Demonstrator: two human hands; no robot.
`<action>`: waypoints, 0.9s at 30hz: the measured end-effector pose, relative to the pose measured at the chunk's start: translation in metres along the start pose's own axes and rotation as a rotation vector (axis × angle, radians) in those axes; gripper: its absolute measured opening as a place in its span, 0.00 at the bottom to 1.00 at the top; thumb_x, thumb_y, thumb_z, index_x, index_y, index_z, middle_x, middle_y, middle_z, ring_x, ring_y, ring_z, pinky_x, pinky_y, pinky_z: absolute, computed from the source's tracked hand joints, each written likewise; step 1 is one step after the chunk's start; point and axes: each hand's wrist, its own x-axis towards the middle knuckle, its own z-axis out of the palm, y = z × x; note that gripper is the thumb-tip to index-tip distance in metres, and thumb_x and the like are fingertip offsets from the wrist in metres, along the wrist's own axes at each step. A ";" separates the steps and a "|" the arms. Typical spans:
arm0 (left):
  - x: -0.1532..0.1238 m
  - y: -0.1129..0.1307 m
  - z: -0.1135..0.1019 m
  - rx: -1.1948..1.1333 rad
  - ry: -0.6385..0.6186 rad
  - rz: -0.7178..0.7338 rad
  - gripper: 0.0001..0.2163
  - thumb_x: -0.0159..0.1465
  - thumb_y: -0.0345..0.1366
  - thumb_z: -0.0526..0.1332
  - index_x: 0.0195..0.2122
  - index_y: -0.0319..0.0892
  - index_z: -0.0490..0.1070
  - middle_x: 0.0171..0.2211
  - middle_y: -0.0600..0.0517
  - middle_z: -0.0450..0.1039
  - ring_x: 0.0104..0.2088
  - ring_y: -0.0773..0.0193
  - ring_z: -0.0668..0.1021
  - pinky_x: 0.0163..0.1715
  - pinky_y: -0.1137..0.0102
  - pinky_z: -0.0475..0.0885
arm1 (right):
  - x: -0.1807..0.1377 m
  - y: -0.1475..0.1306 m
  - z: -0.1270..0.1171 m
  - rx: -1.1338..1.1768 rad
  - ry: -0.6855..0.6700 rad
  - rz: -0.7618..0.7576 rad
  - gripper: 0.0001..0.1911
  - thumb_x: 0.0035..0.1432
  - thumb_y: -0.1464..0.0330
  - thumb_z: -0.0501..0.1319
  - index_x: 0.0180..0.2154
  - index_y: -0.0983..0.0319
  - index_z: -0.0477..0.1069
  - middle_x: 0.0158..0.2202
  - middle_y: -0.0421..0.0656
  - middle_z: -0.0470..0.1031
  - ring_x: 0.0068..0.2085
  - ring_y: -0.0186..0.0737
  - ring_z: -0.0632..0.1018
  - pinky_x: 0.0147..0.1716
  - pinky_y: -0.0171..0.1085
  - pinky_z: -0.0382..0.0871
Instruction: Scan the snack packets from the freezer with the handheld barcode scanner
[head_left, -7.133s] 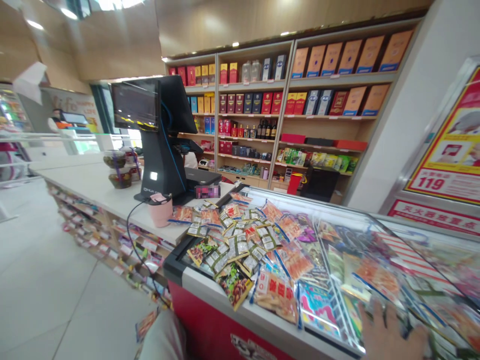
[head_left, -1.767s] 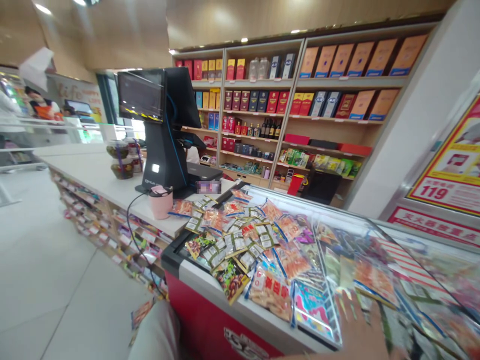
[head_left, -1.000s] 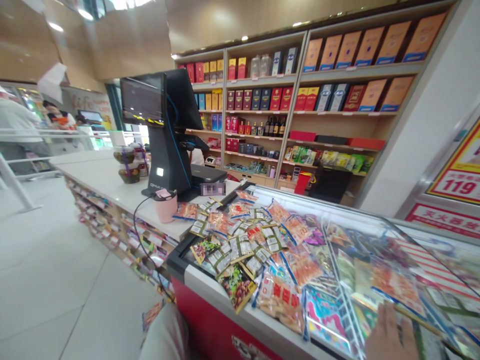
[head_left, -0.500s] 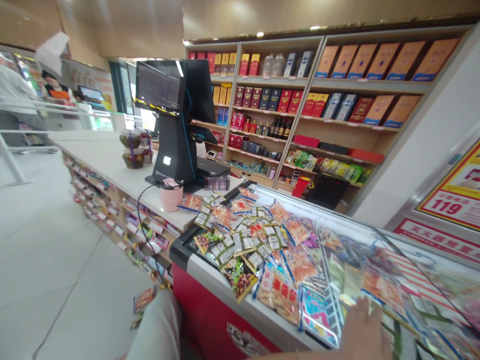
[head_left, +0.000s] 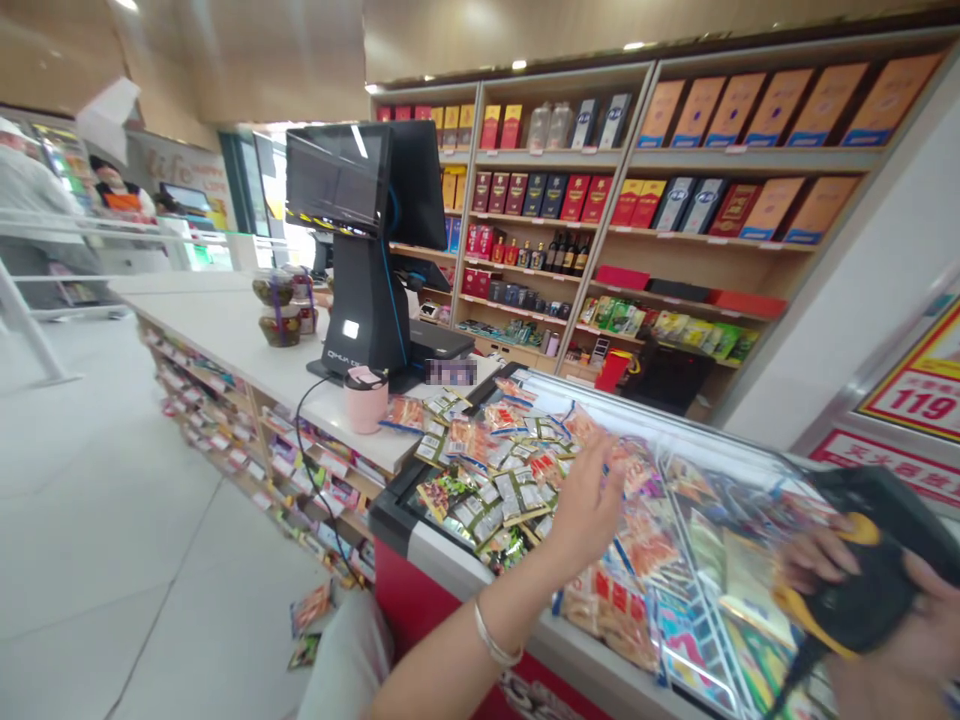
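My left hand [head_left: 587, 505], with a bangle [head_left: 491, 635] on its wrist, reaches over the pile of snack packets [head_left: 517, 495] on the freezer's glass top. Its fingers are stretched out and I see nothing held in them; whether they touch the packets I cannot tell. At the right, my right hand [head_left: 926, 625] is wrapped round a black and yellow barcode scanner [head_left: 855, 590], slightly blurred, with its cable trailing down. Larger snack bags [head_left: 611, 610] lie at the near edge of the glass.
The red chest freezer [head_left: 420, 595] adjoins a white counter [head_left: 217, 310] bearing a point-of-sale terminal [head_left: 360, 290], a pink cup [head_left: 366, 400] and stacked jars [head_left: 281, 305]. Two packets [head_left: 310, 608] lie on the floor. Shelves of boxes [head_left: 592, 200] stand behind; people are at the far left.
My left hand has moved left and away from me, from the right part of the glass to the packet pile. My right hand with the scanner has come into view. The view has shifted slightly.
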 end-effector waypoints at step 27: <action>0.012 -0.153 -0.134 1.332 0.325 -0.428 0.31 0.60 0.51 0.55 0.57 0.32 0.60 0.45 0.37 0.71 0.48 0.46 0.69 0.49 0.55 0.61 | 0.047 0.186 0.051 -0.143 -0.446 0.468 0.15 0.48 0.56 0.65 0.32 0.60 0.69 0.20 0.38 0.61 0.19 0.35 0.65 0.18 0.34 0.65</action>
